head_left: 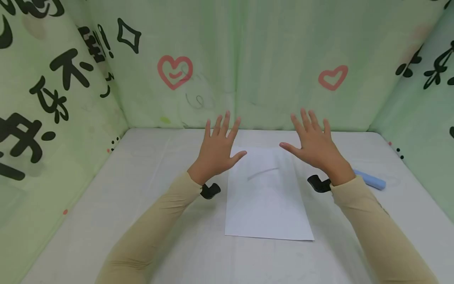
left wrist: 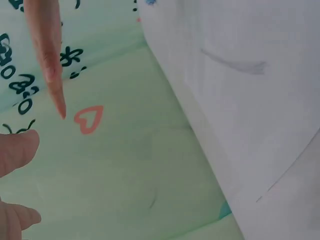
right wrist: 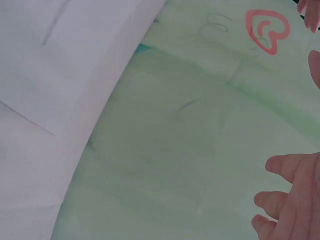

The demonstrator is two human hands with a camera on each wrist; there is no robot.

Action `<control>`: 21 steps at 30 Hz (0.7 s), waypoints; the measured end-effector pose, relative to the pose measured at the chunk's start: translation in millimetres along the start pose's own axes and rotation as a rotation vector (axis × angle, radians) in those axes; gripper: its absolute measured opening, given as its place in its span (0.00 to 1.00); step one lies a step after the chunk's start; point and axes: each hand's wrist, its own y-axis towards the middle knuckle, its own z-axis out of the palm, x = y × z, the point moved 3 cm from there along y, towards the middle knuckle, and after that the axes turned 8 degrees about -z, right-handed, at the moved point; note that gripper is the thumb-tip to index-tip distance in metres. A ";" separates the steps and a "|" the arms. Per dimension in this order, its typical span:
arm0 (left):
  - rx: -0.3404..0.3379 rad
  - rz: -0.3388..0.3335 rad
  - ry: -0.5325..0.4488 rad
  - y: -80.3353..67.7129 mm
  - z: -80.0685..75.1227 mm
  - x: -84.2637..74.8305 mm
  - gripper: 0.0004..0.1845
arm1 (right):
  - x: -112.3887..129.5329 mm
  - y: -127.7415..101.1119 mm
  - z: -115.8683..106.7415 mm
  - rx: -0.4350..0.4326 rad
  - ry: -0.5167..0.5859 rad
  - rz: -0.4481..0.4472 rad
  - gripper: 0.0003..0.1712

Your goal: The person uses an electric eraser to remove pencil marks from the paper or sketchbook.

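A white sheet of paper lies on the white table, with a faint grey stroke across its upper half. Raised over its left edge in the head view is my left hand, fingers straight and spread, holding nothing. My right hand is lifted at the paper's upper right, likewise spread and bare of any object. Behind the right wrist lies a blue cylindrical object, partly hidden by the sleeve. In the right wrist view, fingertips of the right hand show at the right border.
The white table is enclosed by pale green curtains at the back and both sides. Black lettering and red hearts mark the cloth. A black wrist mount sits on each wrist.
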 end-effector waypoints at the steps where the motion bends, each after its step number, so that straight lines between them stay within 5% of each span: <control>1: -0.005 0.023 0.006 -3.5 2.5 -1.3 0.46 | -0.1 -2.1 2.8 0.003 -0.007 -0.003 0.53; 14: 0.073 0.496 -0.034 -39.2 18.7 -24.7 0.41 | -30.4 -30.7 24.4 0.014 -0.027 -0.025 0.49; 21: 0.147 0.652 0.057 -63.4 27.7 -32.3 0.37 | -63.6 -50.4 33.5 0.080 0.029 -0.017 0.40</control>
